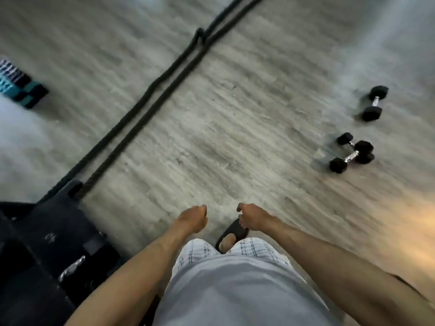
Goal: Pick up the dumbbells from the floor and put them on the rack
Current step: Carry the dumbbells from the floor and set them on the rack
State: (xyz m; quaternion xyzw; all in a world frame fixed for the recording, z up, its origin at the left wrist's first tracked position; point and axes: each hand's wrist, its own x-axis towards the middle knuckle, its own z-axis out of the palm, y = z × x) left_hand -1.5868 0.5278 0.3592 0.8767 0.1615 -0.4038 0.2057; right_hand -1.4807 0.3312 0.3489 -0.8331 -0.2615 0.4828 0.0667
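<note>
Three black hex dumbbells with chrome handles lie on the grey floor at the right. One dumbbell (374, 103) lies alone farther away. A crossed pair of dumbbells (352, 156) lies nearer. My left hand (194, 218) and my right hand (250, 216) hang in front of my waist with loosely curled fingers and hold nothing. Both are well left of the dumbbells. The dark rack (54, 234) stands at the lower left, with a chrome dumbbell handle (71, 269) showing on it. The picture is motion-blurred.
Two thick black ropes (150, 90) run diagonally across the floor from the rack toward the top middle. A teal and black object (21, 87) lies at the left edge. My foot in a black slide sandal (231, 234) is below my right hand.
</note>
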